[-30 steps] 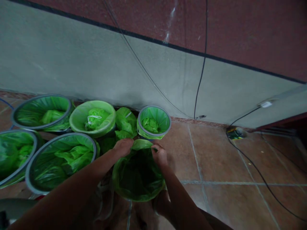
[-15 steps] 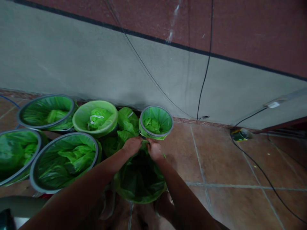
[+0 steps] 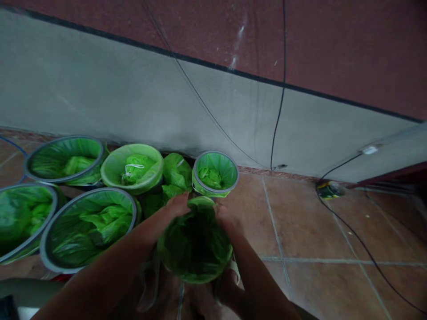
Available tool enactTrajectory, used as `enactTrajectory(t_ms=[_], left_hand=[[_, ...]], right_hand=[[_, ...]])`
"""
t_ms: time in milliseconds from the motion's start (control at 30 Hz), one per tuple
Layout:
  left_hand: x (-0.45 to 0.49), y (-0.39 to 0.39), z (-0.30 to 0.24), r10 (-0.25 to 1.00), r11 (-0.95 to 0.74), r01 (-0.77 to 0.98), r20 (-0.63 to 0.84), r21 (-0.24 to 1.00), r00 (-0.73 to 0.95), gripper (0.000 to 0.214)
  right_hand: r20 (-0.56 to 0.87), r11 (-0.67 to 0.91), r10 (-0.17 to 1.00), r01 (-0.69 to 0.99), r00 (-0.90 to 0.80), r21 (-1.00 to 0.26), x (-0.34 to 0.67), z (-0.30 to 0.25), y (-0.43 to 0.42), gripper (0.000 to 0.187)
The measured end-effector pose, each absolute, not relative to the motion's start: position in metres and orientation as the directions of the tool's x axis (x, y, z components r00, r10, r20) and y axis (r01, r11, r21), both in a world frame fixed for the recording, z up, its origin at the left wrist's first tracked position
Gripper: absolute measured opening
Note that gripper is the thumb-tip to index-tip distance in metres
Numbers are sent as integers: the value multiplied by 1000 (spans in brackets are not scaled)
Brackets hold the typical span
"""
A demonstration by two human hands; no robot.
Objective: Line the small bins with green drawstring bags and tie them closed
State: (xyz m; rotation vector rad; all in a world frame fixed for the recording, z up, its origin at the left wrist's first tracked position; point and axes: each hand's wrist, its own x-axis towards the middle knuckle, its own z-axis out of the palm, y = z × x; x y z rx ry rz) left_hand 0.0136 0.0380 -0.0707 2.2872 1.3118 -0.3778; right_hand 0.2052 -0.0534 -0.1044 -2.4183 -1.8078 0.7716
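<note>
Left hand (image 3: 178, 204) and right hand (image 3: 223, 213) both grip the far edge of a green bag (image 3: 196, 266), with a strip of it between them. Their fingers are too blurry to see well. The bag lines a round bin (image 3: 196, 281), low in the middle.

At the far left, a blue cord (image 3: 15, 144) is on the floor. Next come two bins with gray rims, one in front (image 3: 54, 200) and one behind (image 3: 63, 180). Then a big gray-rimmed bin (image 3: 134, 213) sits near the left arm. Behind it is a pale green bin (image 3: 136, 189) with a bundle (image 3: 137, 173) and white string (image 3: 134, 166) inside. Another green bundle (image 3: 176, 173) sits beside it. A small bin (image 3: 215, 193) is just past the hands. Over on the right, a black cable (image 3: 338, 166) runs from a white box (image 3: 369, 150) on the wall.
</note>
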Motion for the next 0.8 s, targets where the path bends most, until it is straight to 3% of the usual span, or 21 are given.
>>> enactTrajectory(t_ms=[100, 200, 300, 367, 467, 633, 800], left_hand=[[12, 49, -62, 737, -414, 874, -470, 255, 486, 73], [15, 53, -59, 755, -389, 875, -445, 288, 482, 60], [23, 46, -60, 749, -419, 840, -392, 344, 534, 44], [28, 38, -62, 738, -453, 815, -361, 362, 570, 37], [34, 29, -65, 738, -489, 810, -342, 322, 582, 38], [33, 23, -68, 705, -548, 794, -366, 262, 607, 39], [27, 23, -68, 687, -567, 791, -398, 228, 608, 25]], right_hand=[[-362, -485, 854, 825, 374, -290, 207, -109, -90, 36], [-322, -655, 755, 676, 571, -338, 204, -114, -121, 32], [-175, -659, 730, 613, 660, -435, 202, -108, -129, 46], [-81, -570, 780, 651, 621, -501, 204, -98, -116, 49], [-14, -367, 902, 749, 431, -552, 209, -84, -80, 41], [-191, -181, 977, 834, 92, -522, 214, -90, -38, 35], [-274, -149, 962, 843, 2, -516, 214, -104, -46, 39]])
